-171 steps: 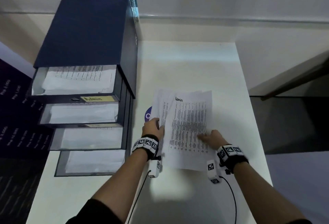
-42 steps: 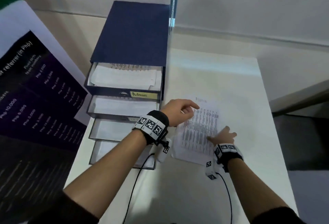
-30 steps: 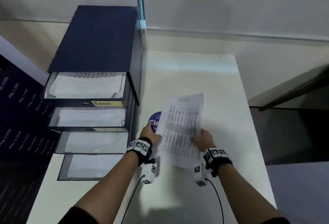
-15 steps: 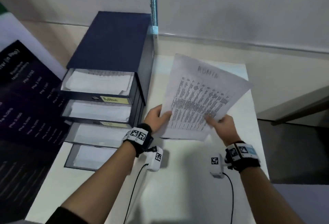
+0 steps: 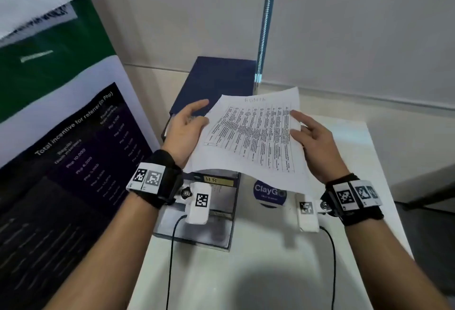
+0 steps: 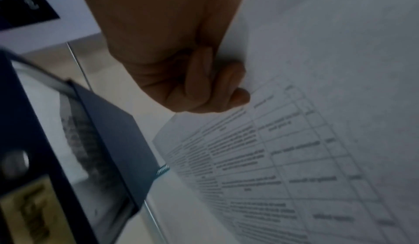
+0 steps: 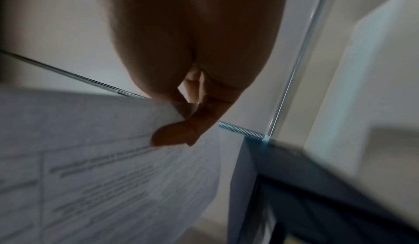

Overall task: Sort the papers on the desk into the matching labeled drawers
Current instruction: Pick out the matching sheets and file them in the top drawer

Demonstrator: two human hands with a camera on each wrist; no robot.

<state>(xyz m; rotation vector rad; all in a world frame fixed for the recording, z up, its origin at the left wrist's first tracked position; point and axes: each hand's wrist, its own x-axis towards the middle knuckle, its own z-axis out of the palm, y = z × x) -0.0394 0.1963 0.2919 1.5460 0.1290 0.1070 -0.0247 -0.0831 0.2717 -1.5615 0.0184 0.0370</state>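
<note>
A printed table sheet headed "ADMIN" in handwriting hangs in the air over the open drawers of the dark blue drawer unit. My left hand pinches its left edge, thumb on top. My right hand pinches the right edge. In the left wrist view, curled fingers press the sheet beside the drawer unit. The right wrist view shows my thumb and fingers nipping the sheet. A drawer front labelled "HR" shows below the sheet; the upper drawers are hidden by it.
The white desk carries a round blue "ClayGo" sticker right of the drawers. A tall printed banner stands close on the left. A wall and a vertical metal strip close off the back.
The sheet went from lying on the desk to being lifted in both hands, then carried left and over the drawer unit. My head view swung left toward the banner.
</note>
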